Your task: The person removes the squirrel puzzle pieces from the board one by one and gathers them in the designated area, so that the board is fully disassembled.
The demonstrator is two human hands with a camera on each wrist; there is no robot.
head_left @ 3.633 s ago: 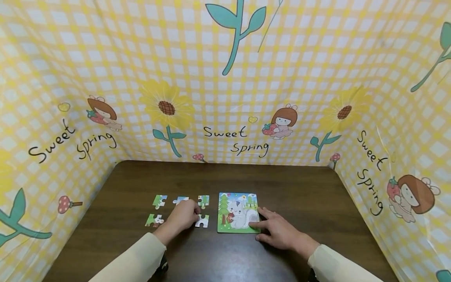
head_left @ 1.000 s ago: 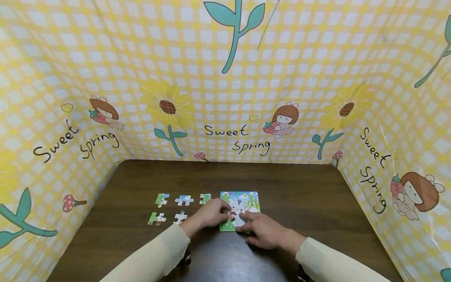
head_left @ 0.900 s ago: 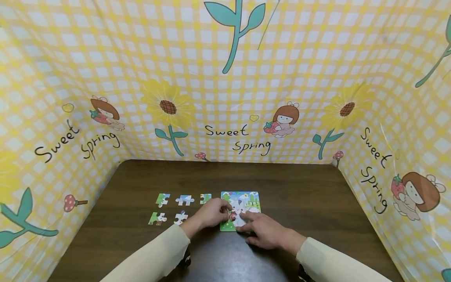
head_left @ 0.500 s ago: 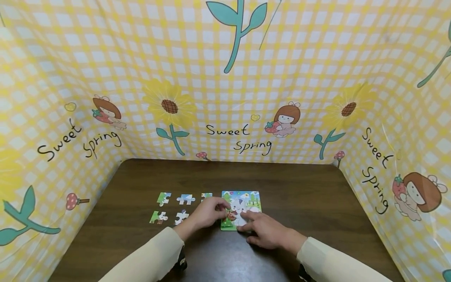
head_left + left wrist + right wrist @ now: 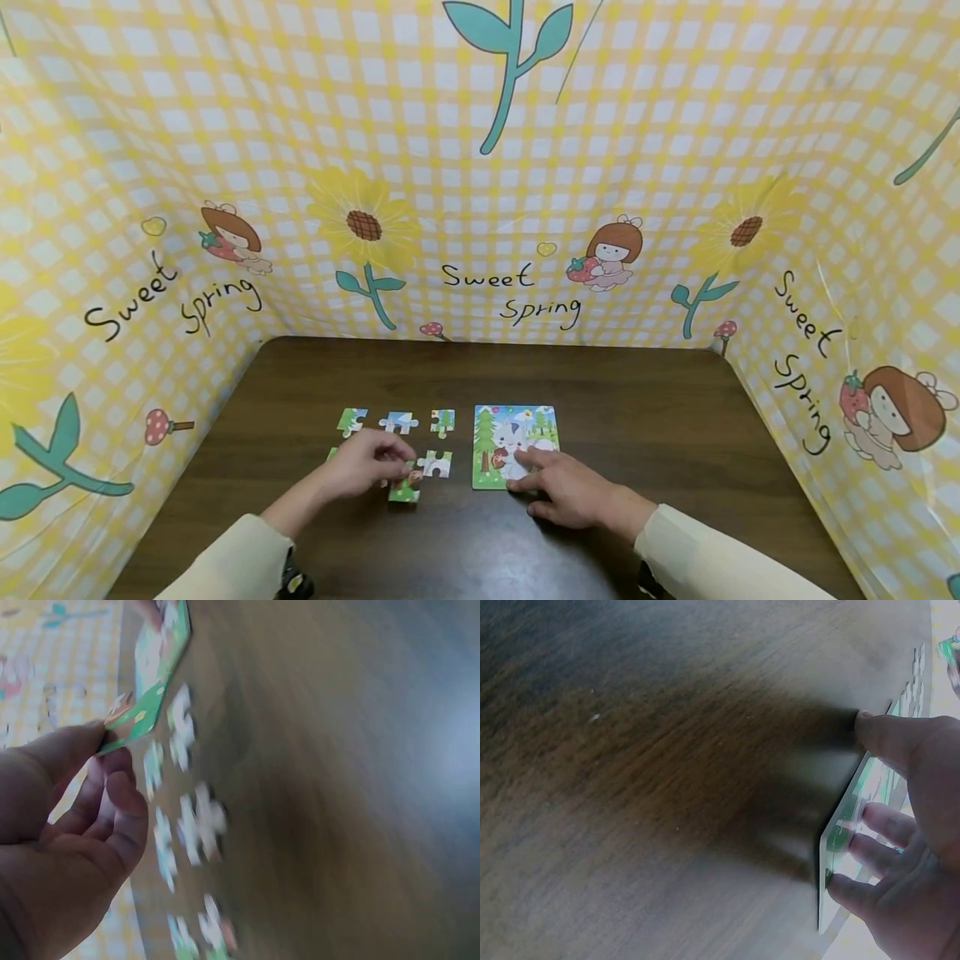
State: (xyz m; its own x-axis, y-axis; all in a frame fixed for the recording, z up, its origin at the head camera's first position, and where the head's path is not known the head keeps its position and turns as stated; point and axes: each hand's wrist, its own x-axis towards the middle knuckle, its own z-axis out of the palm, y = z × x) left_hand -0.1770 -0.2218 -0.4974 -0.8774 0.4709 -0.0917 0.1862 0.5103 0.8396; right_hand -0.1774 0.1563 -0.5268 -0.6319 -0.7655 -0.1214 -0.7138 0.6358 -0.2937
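Observation:
In the head view my left hand (image 5: 366,463) pinches a puzzle piece (image 5: 406,492), green with some brown, and holds it tilted above the table left of the picture board. The left wrist view has the same puzzle piece (image 5: 133,721) between thumb and fingers, the other fingers loosely bent. My right hand (image 5: 568,492) rests its extended fingertips on the right part of the squirrel picture board (image 5: 486,425). In the right wrist view the thumb is off the board's near edge. Loose puzzle pieces lie behind and around the left hand, which partly hides the lower left ones.
Three loose pieces form a back row: a green corner piece (image 5: 351,420), a blue-and-white piece (image 5: 399,422) and a tree piece (image 5: 442,422). A white piece (image 5: 437,464) lies in front. A yellow checked cloth (image 5: 480,192) walls the brown table (image 5: 630,392) on three sides.
Over the last second my left hand has gone from the board's left side back to the loose pieces, carrying the puzzle piece. Since the oldest frame, my right hand has shifted left onto the board.

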